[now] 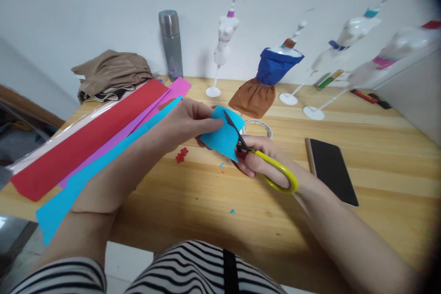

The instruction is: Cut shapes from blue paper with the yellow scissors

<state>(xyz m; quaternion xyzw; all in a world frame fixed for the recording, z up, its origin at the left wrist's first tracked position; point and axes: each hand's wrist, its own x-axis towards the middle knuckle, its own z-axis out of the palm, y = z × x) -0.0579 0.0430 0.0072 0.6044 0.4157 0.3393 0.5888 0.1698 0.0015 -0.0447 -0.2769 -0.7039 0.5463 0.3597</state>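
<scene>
The left hand [191, 123] pinches a blue piece [218, 140] by its left side, above the wooden surface [206, 193], while the right hand [265, 169] grips yellow-handled scissors [259, 153] at near right. The scissors' long axis points far and left, one dark blade across the piece's right part.

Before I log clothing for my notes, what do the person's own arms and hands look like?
The left sleeve is short, striped black and white. The left hand and right hand are ungloved, with no jewellery visible. The right forearm is bare; no right sleeve shows.
</scene>
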